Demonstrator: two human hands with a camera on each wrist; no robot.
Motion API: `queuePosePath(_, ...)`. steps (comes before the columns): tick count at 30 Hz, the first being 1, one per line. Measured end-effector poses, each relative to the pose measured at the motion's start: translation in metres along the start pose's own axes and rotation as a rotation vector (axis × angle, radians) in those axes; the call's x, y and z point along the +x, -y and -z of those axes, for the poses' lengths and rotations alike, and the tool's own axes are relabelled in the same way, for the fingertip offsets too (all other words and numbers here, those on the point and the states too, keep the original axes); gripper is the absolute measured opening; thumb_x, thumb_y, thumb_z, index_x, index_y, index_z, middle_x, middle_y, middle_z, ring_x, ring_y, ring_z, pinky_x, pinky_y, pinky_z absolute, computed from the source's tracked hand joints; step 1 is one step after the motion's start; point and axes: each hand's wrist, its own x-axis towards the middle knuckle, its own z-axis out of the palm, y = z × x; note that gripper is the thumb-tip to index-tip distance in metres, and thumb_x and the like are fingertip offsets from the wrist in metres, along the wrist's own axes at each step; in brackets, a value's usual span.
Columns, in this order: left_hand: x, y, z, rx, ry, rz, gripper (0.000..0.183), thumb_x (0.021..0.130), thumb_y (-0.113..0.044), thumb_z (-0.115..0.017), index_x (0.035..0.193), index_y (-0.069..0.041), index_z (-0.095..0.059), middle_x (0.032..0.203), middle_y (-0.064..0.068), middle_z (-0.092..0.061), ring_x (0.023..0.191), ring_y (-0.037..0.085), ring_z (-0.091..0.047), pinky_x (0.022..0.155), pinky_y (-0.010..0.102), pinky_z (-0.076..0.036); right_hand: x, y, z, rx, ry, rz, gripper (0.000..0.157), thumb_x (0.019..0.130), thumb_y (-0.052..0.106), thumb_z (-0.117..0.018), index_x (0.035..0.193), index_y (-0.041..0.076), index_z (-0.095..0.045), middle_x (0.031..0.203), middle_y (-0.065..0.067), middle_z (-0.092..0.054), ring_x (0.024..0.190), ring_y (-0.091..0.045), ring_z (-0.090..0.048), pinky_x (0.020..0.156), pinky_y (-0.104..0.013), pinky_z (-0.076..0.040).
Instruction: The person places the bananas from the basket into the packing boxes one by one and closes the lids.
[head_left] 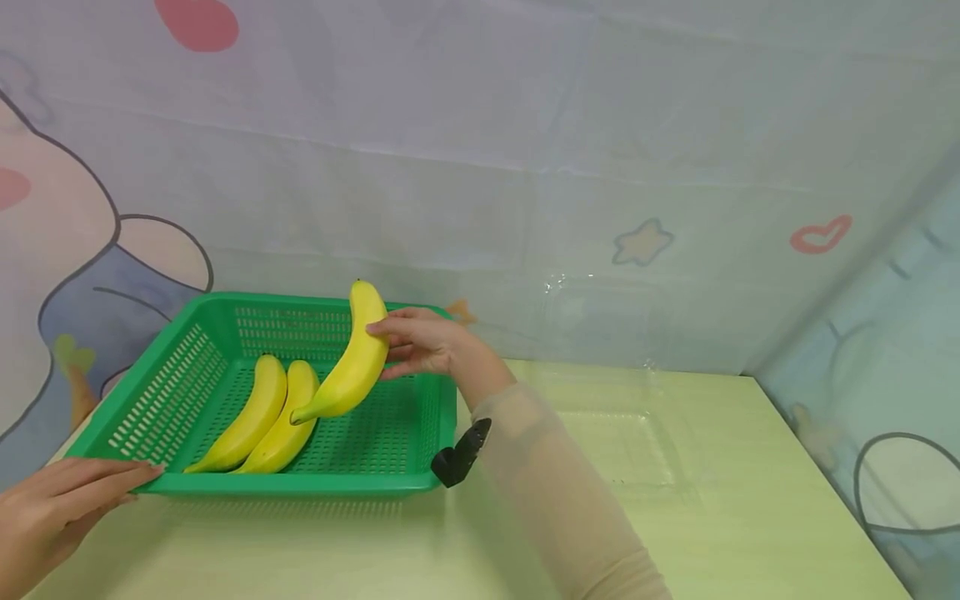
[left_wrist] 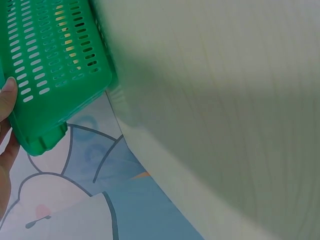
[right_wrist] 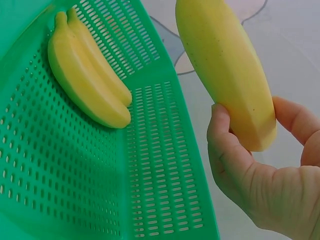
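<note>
My right hand (head_left: 422,343) pinches a yellow banana (head_left: 351,371) between thumb and fingers, raised over the right half of a green slotted basket (head_left: 300,483). In the head view its stem end points down and left. The right wrist view shows the fingers (right_wrist: 230,150) and thumb on opposite sides near one end of the fruit. Two more bananas (head_left: 251,417) lie side by side on the basket's floor, to the left of the held one. At the basket's front left corner, my left hand (head_left: 71,504) grips the rim, thumb against the outer wall (left_wrist: 60,97).
A clear plastic clamshell box stands opened to the right of the basket, its base (head_left: 622,450) on the pale table (head_left: 750,500) and its lid (head_left: 600,325) upright by the back wall. A printed cloth (head_left: 480,167) hangs behind. A black device (head_left: 461,454) sits on my right wrist.
</note>
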Motion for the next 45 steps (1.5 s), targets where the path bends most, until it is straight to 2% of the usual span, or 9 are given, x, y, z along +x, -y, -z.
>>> queuePosePath(5,0.001,-0.001,0.002,-0.001,0.005,0.008,0.056,0.101,-0.044,-0.031,0.092,-0.006,-0.072,0.084,-0.003,-0.063,0.076,-0.001,-0.052,0.061,0.009,-0.043,-0.001,0.000,0.000,0.009,-0.002,0.002,0.039,0.090,0.006,-0.061,0.126,0.002,-0.046,0.105,-0.016,-0.058,0.101,-0.032,-0.059,0.089,-0.053,-0.045)
queuePosePath(10,0.001,-0.003,0.002,0.017,0.000,0.009,0.057,0.101,-0.045,-0.030,0.092,-0.007,-0.071,0.083,-0.003,-0.063,0.072,0.003,-0.054,0.061,0.009,-0.043,-0.004,-0.002,0.000,0.007,0.015,0.006,0.042,0.092,0.007,-0.059,0.130,0.002,-0.042,0.101,-0.014,-0.058,0.092,-0.028,-0.060,0.090,-0.053,-0.044)
queuePosePath(14,0.002,-0.004,0.002,0.058,0.014,0.022,0.059,0.101,-0.047,-0.026,0.092,-0.009,-0.071,0.082,-0.005,-0.063,0.067,0.005,-0.055,0.061,0.010,-0.043,-0.007,-0.003,0.002,0.012,0.029,0.010,0.041,0.092,0.006,-0.057,0.130,0.001,-0.040,0.097,-0.013,-0.057,0.085,-0.025,-0.059,0.074,-0.046,-0.053)
queuePosePath(17,0.002,-0.004,0.002,0.073,0.011,0.026,0.059,0.101,-0.047,-0.026,0.092,-0.009,-0.071,0.082,-0.006,-0.063,0.066,0.006,-0.055,0.060,0.010,-0.042,-0.010,-0.004,0.004,0.014,0.035,0.009,0.042,0.093,0.007,-0.056,0.131,0.001,-0.039,0.097,-0.012,-0.057,0.085,-0.024,-0.058,0.060,-0.037,-0.054)
queuePosePath(19,0.001,-0.004,0.001,0.070,0.007,0.027,0.059,0.101,-0.047,-0.026,0.092,-0.010,-0.071,0.081,-0.006,-0.062,0.066,0.005,-0.054,0.059,0.010,-0.042,-0.012,-0.005,0.006,0.019,0.032,0.006,0.044,0.093,0.007,-0.056,0.132,0.001,-0.038,0.097,-0.013,-0.057,0.084,-0.024,-0.058,0.058,-0.036,-0.054)
queuePosePath(24,0.000,-0.003,0.001,0.077,0.013,0.033,0.059,0.101,-0.048,-0.026,0.091,-0.010,-0.071,0.081,-0.007,-0.063,0.067,0.004,-0.055,0.060,0.010,-0.042,-0.014,-0.006,0.009,0.017,0.023,0.003,0.045,0.093,0.008,-0.057,0.133,0.000,-0.038,0.097,-0.012,-0.057,0.084,-0.024,-0.058,0.062,-0.037,-0.054)
queuePosePath(29,0.001,-0.003,0.000,0.056,-0.002,0.024,0.057,0.100,-0.047,-0.028,0.091,-0.011,-0.071,0.081,-0.006,-0.062,0.068,0.003,-0.054,0.061,0.009,-0.043,-0.017,-0.005,0.012,0.025,0.027,0.004,0.046,0.093,0.008,-0.056,0.134,0.001,-0.037,0.099,-0.012,-0.057,0.086,-0.024,-0.058,0.074,-0.044,-0.053)
queuePosePath(36,0.002,-0.002,0.000,0.049,0.006,0.028,0.058,0.100,-0.048,-0.028,0.090,-0.011,-0.070,0.079,-0.009,-0.062,0.067,0.001,-0.053,0.059,0.008,-0.042,-0.022,-0.007,0.018,0.035,0.039,0.011,0.045,0.093,0.007,-0.055,0.133,0.000,-0.036,0.098,-0.012,-0.056,0.084,-0.024,-0.057,0.061,-0.036,-0.054)
queuePosePath(45,0.003,-0.003,0.000,0.064,0.024,0.028,0.059,0.100,-0.049,-0.027,0.090,-0.009,-0.070,0.078,-0.009,-0.061,0.065,0.002,-0.054,0.058,0.008,-0.042,-0.027,-0.012,0.026,0.050,0.030,0.014,0.047,0.093,0.007,-0.055,0.134,0.001,-0.033,0.097,-0.012,-0.055,0.083,-0.024,-0.057,0.060,-0.035,-0.054)
